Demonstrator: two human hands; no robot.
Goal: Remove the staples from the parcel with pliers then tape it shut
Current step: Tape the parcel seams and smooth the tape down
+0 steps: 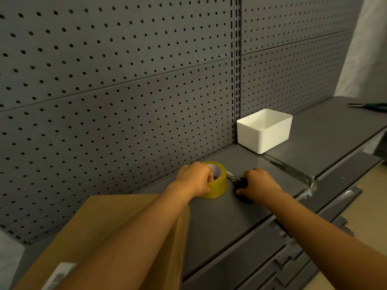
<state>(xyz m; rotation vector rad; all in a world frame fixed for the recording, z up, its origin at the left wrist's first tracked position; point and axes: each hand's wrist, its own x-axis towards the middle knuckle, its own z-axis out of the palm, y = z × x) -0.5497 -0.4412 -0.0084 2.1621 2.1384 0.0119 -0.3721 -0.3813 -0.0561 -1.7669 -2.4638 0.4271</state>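
Gripping the tape (pixel 216 185) by its rim, the left hand (pixel 195 180) works near the shelf's (pixel 219 222) back edge; the right hand (pixel 258 183) clutches black-handled scissors (pixel 238 182) beside it. Parcel (pixel 100 233) sits front-left, pliers (pixel 370 106) far right.

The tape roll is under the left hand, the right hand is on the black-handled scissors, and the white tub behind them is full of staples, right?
Not quite. The head view shows the white tub empty. The rest holds: the left hand grips the tape roll, the right hand is on the scissors.
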